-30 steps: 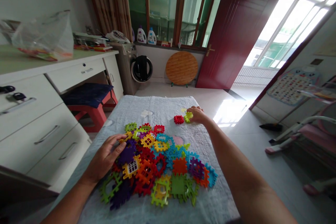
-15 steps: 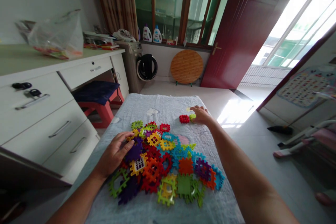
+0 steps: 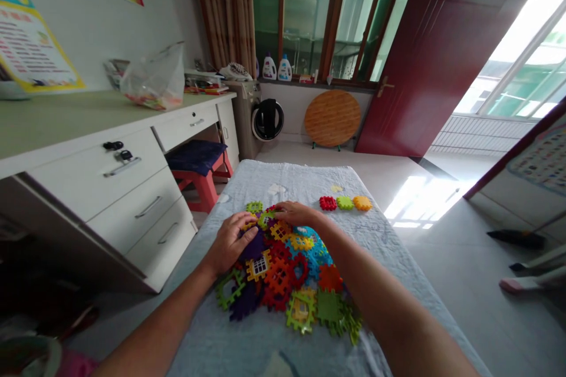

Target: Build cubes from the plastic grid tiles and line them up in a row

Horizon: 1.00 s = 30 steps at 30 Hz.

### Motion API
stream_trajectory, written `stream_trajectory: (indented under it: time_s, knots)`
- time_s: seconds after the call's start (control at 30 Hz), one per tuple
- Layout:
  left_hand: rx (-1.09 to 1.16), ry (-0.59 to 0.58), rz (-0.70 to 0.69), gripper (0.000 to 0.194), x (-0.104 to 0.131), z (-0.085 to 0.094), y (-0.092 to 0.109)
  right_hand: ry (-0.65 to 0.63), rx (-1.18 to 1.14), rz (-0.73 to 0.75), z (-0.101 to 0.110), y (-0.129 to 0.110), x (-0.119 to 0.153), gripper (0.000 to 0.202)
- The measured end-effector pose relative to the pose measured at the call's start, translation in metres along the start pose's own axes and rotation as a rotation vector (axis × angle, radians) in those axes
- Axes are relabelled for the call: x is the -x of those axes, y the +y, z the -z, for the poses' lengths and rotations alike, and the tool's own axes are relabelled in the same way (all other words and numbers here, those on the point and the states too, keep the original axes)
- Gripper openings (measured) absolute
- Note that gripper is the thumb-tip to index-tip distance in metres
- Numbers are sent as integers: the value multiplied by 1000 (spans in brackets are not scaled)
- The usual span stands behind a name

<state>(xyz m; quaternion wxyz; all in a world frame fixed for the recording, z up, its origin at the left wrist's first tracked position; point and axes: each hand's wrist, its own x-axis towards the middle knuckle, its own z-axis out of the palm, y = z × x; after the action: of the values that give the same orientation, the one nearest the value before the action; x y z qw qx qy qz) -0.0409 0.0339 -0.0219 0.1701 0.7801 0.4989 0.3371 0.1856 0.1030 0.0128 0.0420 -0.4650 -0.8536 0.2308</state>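
Observation:
Many coloured plastic interlocking pieces lie heaped on a cloth-covered table [image 3: 287,174]. At the heap's left edge, my left hand [image 3: 232,241] rests over a purple piece [image 3: 253,247] and a yellow one, fingers apart. My right hand [image 3: 294,213] reaches onto the back of the heap, over red and light green pieces; its fingertips are partly hidden, so any grip is unclear. Right of the heap, a red piece [image 3: 328,203], a green piece [image 3: 345,203] and an orange-yellow piece [image 3: 362,203] lie in a row.
A white desk [image 3: 141,188] with drawers stands at the left, a plastic bag [image 3: 154,79] on top. A stool [image 3: 198,159] is tucked beside it. Behind are a washing machine [image 3: 243,118], a round wooden board [image 3: 332,119] and a red door [image 3: 407,59].
My right hand has moved left from the row to the back of the heap. An orange-yellow piece now shows at the row's right end. The view has shifted left.

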Motion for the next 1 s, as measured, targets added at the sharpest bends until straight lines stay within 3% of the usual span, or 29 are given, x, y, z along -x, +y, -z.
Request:
stream_trajectory:
  time_s: [0.07, 0.17, 0.33, 0.43, 0.57, 0.73, 0.87, 1.0]
  knots:
    - [-61, 7, -14, 43, -14, 2, 6, 5, -41, 82, 2, -4, 3, 31]
    - [-145, -85, -32, 49, -45, -3, 10, 70, -114, 171, 7, -8, 14, 29]
    - [-101, -396, 29, 51, -86, -18, 12, 78, -326, 170, 11, -7, 42, 38]
    - [-36, -512, 33, 54, -88, -16, 18, 103, -439, 140, 10, 7, 67, 36]
    - [51, -631, 10, 46, -70, 0, 33, 246, -485, 36, 4, 35, 103, 37]
    - [8, -530, -162, 40, -36, 10, 54, 288, -283, -58, -3, 49, 125, 43]
    - [35, -442, -166, 46, -16, 5, 63, 283, -168, -65, -10, 43, 119, 46]
    - [78, -283, -118, 45, -13, 5, 52, 293, -109, -70, -14, 40, 113, 30]
